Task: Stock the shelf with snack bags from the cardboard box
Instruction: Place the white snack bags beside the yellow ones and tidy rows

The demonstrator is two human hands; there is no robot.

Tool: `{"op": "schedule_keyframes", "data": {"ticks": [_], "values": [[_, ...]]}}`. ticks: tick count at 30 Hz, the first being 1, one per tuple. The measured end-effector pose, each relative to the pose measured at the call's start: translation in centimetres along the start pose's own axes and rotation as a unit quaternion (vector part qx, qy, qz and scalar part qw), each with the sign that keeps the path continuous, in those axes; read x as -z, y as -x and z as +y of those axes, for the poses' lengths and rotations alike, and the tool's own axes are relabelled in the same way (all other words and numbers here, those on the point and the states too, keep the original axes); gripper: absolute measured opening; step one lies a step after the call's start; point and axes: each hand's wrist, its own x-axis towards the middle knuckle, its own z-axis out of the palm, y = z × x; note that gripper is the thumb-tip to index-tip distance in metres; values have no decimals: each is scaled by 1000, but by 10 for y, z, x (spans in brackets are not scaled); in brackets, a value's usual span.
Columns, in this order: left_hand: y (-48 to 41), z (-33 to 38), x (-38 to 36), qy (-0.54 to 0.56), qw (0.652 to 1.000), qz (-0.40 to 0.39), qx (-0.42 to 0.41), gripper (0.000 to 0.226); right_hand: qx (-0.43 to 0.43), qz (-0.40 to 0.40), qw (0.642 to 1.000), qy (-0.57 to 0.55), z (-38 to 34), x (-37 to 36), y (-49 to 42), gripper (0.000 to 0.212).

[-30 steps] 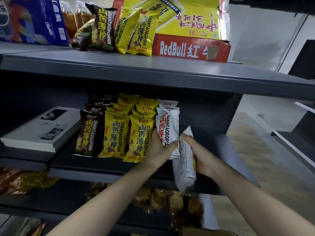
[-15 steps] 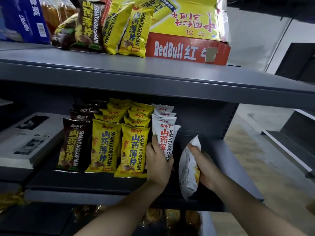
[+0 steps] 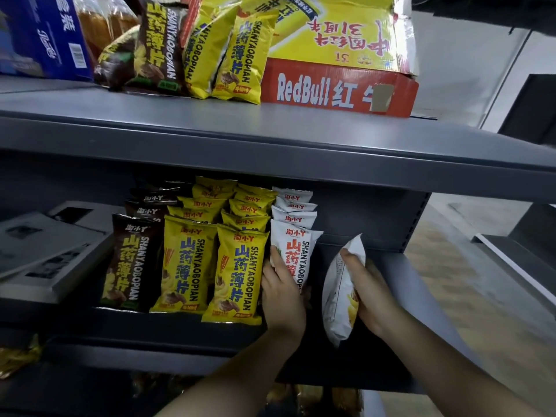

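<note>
At the shelf (image 3: 412,284), left hand (image 3: 282,296) grips the front white bag (image 3: 293,245), right hand (image 3: 373,296) a loose bag (image 3: 337,296), both upright.

Glossy plastic snack bags (image 3: 234,275) – matt grey metal shelf (image 3: 270,139) – cardboard box (image 3: 340,88), creased

"RedBull 红牛" runs in white across the red cardboard box (image 3: 340,88) at upper right. Mid-frame, the yellow bags (image 3: 234,275), brown bag (image 3: 129,263) and white bag (image 3: 296,254) read "SHANYAOBOPIAN", "山药薄片" and "淘小Y".
</note>
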Motion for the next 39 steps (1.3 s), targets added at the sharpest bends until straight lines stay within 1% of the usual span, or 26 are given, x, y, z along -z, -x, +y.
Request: {"op": "schedule_keyframes", "data": {"ticks": [2, 4, 5, 7, 8, 10, 12, 15, 16, 18, 22, 25, 27, 30, 32, 35, 37, 39], "values": [[1, -2, 1, -1, 1000, -1, -11, 119, 27, 9, 1000, 12, -5, -4, 3, 35], [5, -6, 4, -4, 1000, -9, -29, 119, 55, 16, 998, 29, -12, -8, 5, 40], [8, -6, 7, -10, 999, -9, -43, 113, 68, 21, 997, 44, -14, -10, 6, 47], [14, -6, 14, -16, 996, 12, -86, 90, 89, 27, 993, 75, -19, -15, 5, 61], [17, -5, 18, -4, 994, 22, -107, 84, 98, 26, 991, 86, -21, -17, 5, 64], [18, -6, 26, 44, 988, 27, -147, 85, 114, 24, 988, 101, -24, -22, 6, 66], [18, -9, 37, 89, 982, 12, -169, 84, 127, 25, 985, 118, -25, -28, 9, 68], [17, -17, 55, 112, 973, -5, -201, 66, 139, 35, 978, 151, -16, -41, 14, 74], [18, -19, 59, 113, 971, -7, -209, 64, 141, 43, 977, 157, -11, -46, 15, 76], [19, -23, 64, 107, 969, -13, -222, 62, 154, 64, 971, 170, -3, -56, 16, 76], [23, -31, 66, 85, 965, -41, -243, 65, 184, 95, 957, 203, 7, -75, 18, 64], [21, -32, 70, 91, 967, -76, -226, 68, 176, 98, 954, 223, 9, -80, 15, 68], [18, -31, 71, 103, 967, -97, -214, 75, 175, 98, 953, 226, 7, -81, 11, 70], [13, -29, 67, 107, 961, -135, -216, 96, 174, 79, 957, 219, 4, -82, 7, 69], [9, -29, 59, 83, 961, -150, -216, 112, 170, 50, 963, 203, 2, -81, 4, 66], [2, -34, 43, 9, 970, -96, -225, 136, 155, 4, 974, 167, -1, -77, 3, 58], [1, -34, 37, -20, 972, -85, -217, 153, 162, 10, 973, 162, 0, -75, 1, 51], [0, -33, 35, -29, 972, -94, -215, 156, 176, 27, 966, 185, 0, -74, -1, 50]]}}
